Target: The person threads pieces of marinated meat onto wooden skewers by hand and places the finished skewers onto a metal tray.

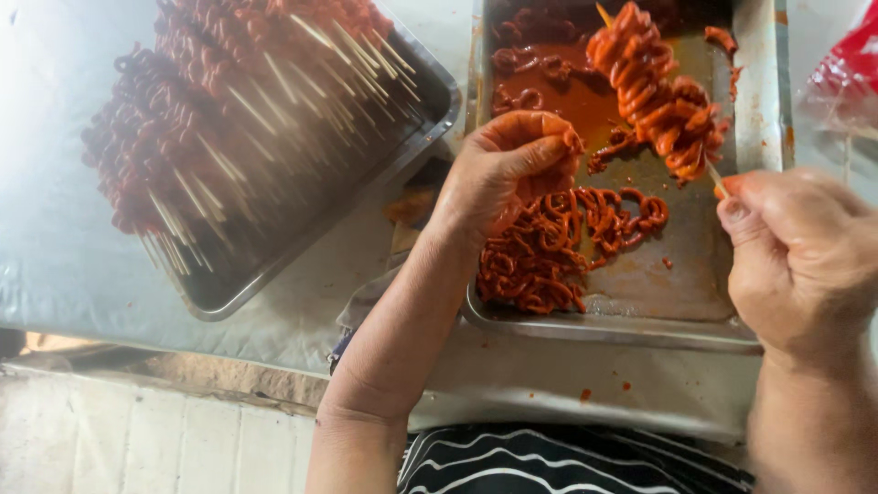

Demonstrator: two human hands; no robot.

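Note:
My right hand (800, 252) pinches the lower end of a thin wooden skewer (654, 96) threaded with red-marinated coiled strips, held tilted above a metal tray (640, 325). My left hand (508, 169) reaches into that tray, its sauce-stained fingers curled around a strip from the pile of loose marinated strips (558, 247) just beneath it. Red sauce (549, 87) pools at the tray's far end.
A second metal tray (229, 297) at the left is stacked with several finished skewers (229, 101), sticks pointing toward me. Both trays rest on a grey-covered table (64, 256). A red plastic bag (846, 64) lies at the far right. Striped cloth (549, 462) shows below.

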